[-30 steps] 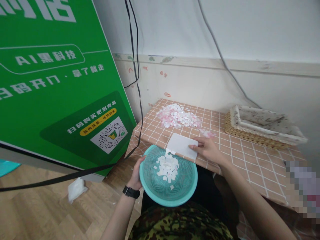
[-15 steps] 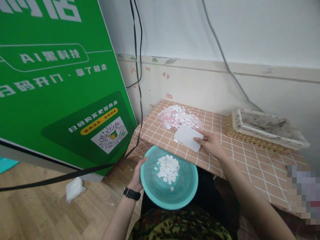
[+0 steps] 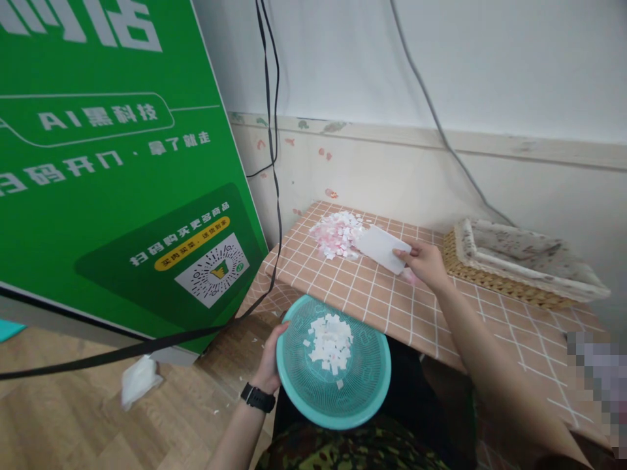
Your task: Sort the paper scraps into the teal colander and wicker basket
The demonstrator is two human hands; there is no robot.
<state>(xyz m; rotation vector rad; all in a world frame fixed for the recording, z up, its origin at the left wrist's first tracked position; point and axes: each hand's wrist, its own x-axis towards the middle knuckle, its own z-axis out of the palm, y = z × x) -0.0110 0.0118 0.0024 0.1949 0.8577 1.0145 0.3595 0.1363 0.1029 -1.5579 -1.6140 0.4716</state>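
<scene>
My left hand (image 3: 271, 358) grips the left rim of a turquoise plastic basket (image 3: 372, 385), held below the table's front edge. Small cut squares of white paper (image 3: 331, 343) lie in the basket's middle. Between the thumb and fingers of my right hand (image 3: 424, 261) is a flat white card (image 3: 383, 247), tilted over the tabletop. The card's left end meets a heap of white and pink paper bits (image 3: 337, 234) near the back of the table. A few pink bits show just below the card, close to my fingers.
A checked cloth covers the table (image 3: 337, 287). On its right side stands a wicker basket (image 3: 509, 277) with a cloth lining. A green cabinet (image 3: 112, 215) fills the left, with black cables (image 3: 274, 163) hanging beside it. A white packet (image 3: 140, 380) lies on the floor.
My right hand has moved the card back and to the right, away from the table's front edge. My left hand still holds the turquoise basket in nearly the same place.
</scene>
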